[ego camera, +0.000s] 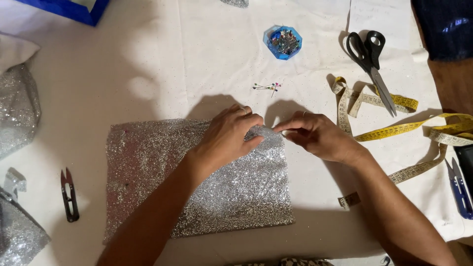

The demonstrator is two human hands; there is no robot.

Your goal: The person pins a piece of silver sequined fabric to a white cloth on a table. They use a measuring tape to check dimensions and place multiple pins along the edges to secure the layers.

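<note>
A folded piece of silver glitter fabric (148, 167) lies flat on the white table cover. My left hand (226, 138) rests on its upper right part, fingers curled and pressing the cloth near the top edge. My right hand (315, 134) pinches the fabric's top right corner with thumb and forefinger; whether a pin is between the fingers is too small to tell. Both hands nearly touch at that corner. A few loose pins with coloured heads (267, 87) lie just beyond the hands.
A blue pin box (284, 42) sits farther back. Black scissors (370, 56) and a yellow tape measure (394, 129) lie to the right, blue snips (460, 189) at the right edge, black thread snips (69, 194) at the left. More glitter fabric (17, 106) lies far left.
</note>
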